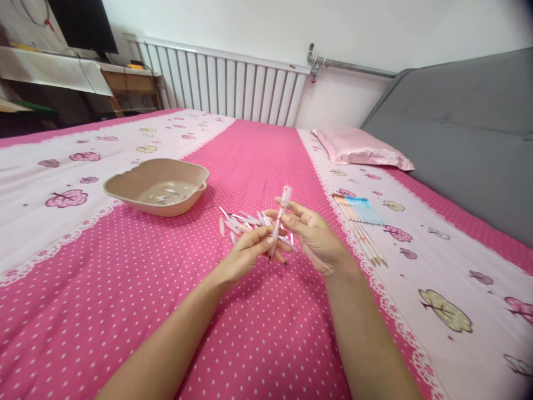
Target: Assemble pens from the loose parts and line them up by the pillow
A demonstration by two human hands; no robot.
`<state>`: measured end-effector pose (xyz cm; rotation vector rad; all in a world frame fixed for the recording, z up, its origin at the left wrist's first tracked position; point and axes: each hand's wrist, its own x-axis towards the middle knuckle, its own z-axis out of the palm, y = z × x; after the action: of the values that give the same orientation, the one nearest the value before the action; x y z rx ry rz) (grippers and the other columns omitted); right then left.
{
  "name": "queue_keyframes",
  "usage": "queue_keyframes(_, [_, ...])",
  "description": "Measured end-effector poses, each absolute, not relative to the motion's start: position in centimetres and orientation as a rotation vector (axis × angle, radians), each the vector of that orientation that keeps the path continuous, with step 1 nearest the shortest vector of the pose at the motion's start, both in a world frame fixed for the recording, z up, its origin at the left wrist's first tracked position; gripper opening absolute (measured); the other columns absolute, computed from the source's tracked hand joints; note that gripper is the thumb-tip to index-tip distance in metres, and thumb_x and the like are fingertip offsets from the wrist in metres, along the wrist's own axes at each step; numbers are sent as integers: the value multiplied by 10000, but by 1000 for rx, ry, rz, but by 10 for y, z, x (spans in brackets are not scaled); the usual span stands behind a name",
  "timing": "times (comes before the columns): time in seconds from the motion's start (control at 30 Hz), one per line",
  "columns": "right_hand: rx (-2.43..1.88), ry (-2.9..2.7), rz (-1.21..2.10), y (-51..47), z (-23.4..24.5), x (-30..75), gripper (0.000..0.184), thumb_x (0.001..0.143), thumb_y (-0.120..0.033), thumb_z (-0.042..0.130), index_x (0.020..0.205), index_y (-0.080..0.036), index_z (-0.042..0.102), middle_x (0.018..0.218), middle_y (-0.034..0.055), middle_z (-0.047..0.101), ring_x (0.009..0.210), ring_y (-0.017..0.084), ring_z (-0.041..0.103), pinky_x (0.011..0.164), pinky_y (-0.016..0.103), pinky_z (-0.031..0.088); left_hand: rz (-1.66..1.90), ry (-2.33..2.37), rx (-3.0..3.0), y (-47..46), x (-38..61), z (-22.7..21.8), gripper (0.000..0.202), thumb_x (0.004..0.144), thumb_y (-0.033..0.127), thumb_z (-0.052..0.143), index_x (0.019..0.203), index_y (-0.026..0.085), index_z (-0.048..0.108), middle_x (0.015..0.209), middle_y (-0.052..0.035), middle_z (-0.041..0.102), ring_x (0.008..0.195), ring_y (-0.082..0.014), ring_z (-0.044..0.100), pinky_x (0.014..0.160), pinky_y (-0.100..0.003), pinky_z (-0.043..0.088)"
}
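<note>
presently a slim translucent pen [281,214] is held nearly upright above the pink bed [125,300], just in front of a loose pile of pen parts [241,222]; its lower end is pinched in the grip of the left hand [244,256], while its barrel is touched by the fingers of the right hand [313,232], whose grip is half spread. the pen is judged to be light, stiff and smooth, so it is best taken by the barrel near the middle. a beige bowl [158,186] is seen to the left and a row of pens [360,214] to the right.
</note>
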<state>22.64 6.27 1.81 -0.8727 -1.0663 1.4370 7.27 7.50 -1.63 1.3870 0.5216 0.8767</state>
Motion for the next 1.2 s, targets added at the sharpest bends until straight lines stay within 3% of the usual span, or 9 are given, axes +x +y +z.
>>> queue_keyframes(0.2, [-906,-1090,1422,64,19,226,303,767,-204,667,1059,-218,588,960,34,712,866,173,650,844,343,495,873,519,1380,75,73,-16,207,871,268,525,992,153,649,856,-63,696,700,-143,636,721,-294,434])
queue_keyframes(0.93, [-1002,-1036,1294,68,12,227,515,557,-275,840,1005,-208,595,772,-2,658,772,164,627,808,343,490,881,493,1325,71,75,-10,150,848,263,583,886,131,646,723,-43,676,668,-124,622,667,-248,465])
queue_keyframes(1.2, [-1010,-1044,1284,67,13,225,492,598,-307,822,1019,-209,588,859,26,664,828,177,622,813,347,496,888,475,1299,71,76,-9,151,835,264,597,886,132,649,718,-46,676,665,-131,618,668,-262,467])
